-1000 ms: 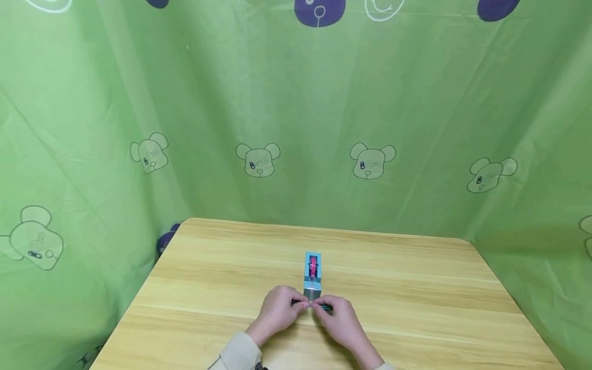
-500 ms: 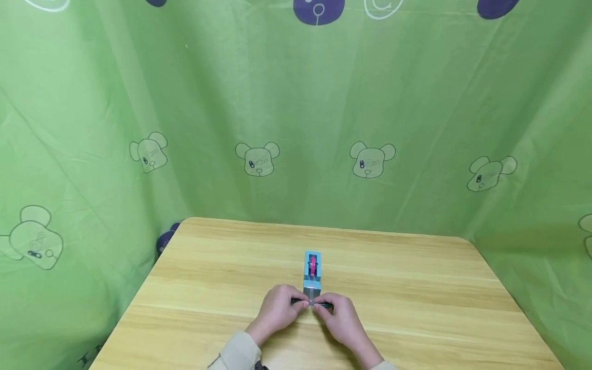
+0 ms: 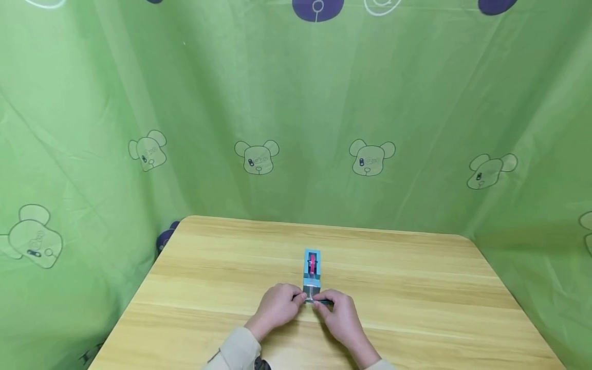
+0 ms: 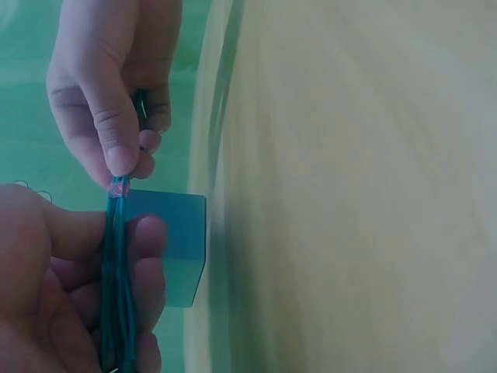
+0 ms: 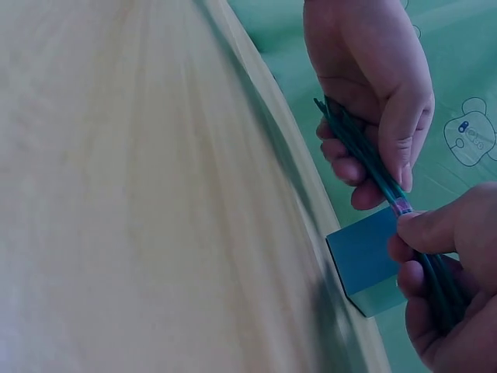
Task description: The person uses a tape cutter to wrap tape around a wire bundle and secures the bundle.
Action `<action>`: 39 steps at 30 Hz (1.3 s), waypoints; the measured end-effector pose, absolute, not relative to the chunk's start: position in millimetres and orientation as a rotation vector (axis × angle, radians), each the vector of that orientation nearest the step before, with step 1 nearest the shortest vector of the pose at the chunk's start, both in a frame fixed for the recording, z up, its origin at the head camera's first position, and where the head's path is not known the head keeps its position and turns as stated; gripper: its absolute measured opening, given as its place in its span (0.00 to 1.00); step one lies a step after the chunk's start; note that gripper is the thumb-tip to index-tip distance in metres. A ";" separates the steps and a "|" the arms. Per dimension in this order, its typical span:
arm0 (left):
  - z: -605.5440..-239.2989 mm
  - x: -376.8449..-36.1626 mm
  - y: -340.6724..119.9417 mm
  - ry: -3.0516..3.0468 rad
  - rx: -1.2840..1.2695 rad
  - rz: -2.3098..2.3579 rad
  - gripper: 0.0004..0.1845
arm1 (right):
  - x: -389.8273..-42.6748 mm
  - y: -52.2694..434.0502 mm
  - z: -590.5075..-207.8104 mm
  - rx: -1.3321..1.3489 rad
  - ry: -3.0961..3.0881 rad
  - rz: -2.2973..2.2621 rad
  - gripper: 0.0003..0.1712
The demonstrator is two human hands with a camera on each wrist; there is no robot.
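A bundle of thin dark green strands is stretched between both hands, sideways in front of a blue tape dispenser. My left hand pinches one side of the bundle between thumb and fingers, and my right hand pinches the other. Around the middle of the strands, between the fingertips, a short shiny band of clear tape shows. In the head view a strip of clear tape seems to run from the dispenser's front towards the bundle. The dispenser carries a pink tape roll. My fingers hide parts of the bundle.
The dispenser stands on a light wood-grain table. A green curtain with printed bear heads hangs behind the table and along both sides.
The left fingertips have drawn slightly away from the right ones, so more of the bundle's middle shows. The tape strip at the dispenser's front looks narrower. The dispenser stays in place.
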State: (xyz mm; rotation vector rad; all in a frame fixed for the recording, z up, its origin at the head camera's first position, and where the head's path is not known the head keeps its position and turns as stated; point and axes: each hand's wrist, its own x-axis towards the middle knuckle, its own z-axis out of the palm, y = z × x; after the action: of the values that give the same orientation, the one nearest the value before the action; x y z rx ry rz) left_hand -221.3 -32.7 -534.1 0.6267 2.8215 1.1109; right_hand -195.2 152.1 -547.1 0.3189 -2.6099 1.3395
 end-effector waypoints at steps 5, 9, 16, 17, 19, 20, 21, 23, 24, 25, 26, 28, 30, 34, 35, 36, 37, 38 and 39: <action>-534.1 -222.0 -32.6 2.818 0.611 1.113 0.17 | -195.2 150.1 -548.2 0.303 -2.592 1.364 0.11; -535.0 -222.9 -32.3 2.840 0.598 1.122 0.11 | -195.7 149.6 -548.1 0.309 -2.588 1.381 0.11; -537.2 -224.3 -33.0 2.887 0.605 1.131 0.06 | -197.9 150.9 -546.9 0.321 -2.587 1.381 0.08; -537.6 -224.4 -33.1 2.901 0.613 1.122 0.05 | -198.1 150.9 -546.6 0.316 -2.589 1.382 0.07; -538.2 -224.2 -33.1 2.930 0.634 1.099 0.04 | -198.3 150.8 -546.0 0.311 -2.589 1.382 0.06; -538.5 -224.0 -33.0 2.945 0.642 1.088 0.04 | -198.5 150.7 -545.9 0.308 -2.592 1.375 0.06; -538.8 -223.9 -32.7 2.961 0.650 1.079 0.04 | -198.5 150.5 -545.6 0.302 -2.593 1.371 0.06; -539.3 -223.4 -32.0 2.992 0.663 1.065 0.03 | -198.6 150.1 -545.3 0.289 -2.599 1.363 0.06; -539.6 -223.2 -31.7 3.006 0.666 1.061 0.03 | -198.8 149.9 -545.1 0.286 -2.601 1.358 0.05; -539.9 -223.1 -31.4 3.019 0.670 1.058 0.03 | -198.9 149.8 -544.7 0.281 -2.603 1.358 0.05; -540.1 -223.0 -31.2 3.034 0.673 1.054 0.02 | -198.9 149.7 -544.2 0.282 -2.603 1.356 0.05; -541.0 -222.8 -31.0 3.062 0.691 1.043 0.02 | -199.2 149.8 -543.2 0.285 -2.613 1.351 0.04; -541.9 -222.7 -30.8 3.086 0.703 1.033 0.02 | -199.5 150.4 -542.3 0.303 -2.635 1.337 0.04; -543.0 -222.6 -30.2 3.121 0.718 1.022 0.02 | -200.8 152.4 -541.0 0.358 -2.713 1.281 0.06; -543.2 -222.7 -29.9 3.128 0.716 1.019 0.02 | -201.2 152.9 -540.7 0.372 -2.731 1.271 0.07; -543.1 -222.8 -29.8 3.133 0.722 1.014 0.03 | -201.3 153.4 -540.3 0.389 -2.743 1.259 0.07; -542.9 -222.8 -29.7 3.141 0.727 1.009 0.03 | -201.7 153.7 -540.2 0.393 -2.752 1.251 0.07; -542.8 -222.9 -29.8 3.145 0.734 1.005 0.03 | -201.9 153.9 -540.1 0.398 -2.758 1.242 0.07; -542.5 -222.8 -29.8 3.148 0.739 1.001 0.03 | -202.0 154.1 -539.8 0.410 -2.755 1.240 0.07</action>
State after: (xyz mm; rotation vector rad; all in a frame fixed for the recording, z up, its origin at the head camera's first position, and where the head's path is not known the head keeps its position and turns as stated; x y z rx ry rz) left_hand -222.8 -29.8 -542.5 0.7391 3.1484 1.0007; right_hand -202.0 154.1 -539.8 0.4096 -2.7554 1.2400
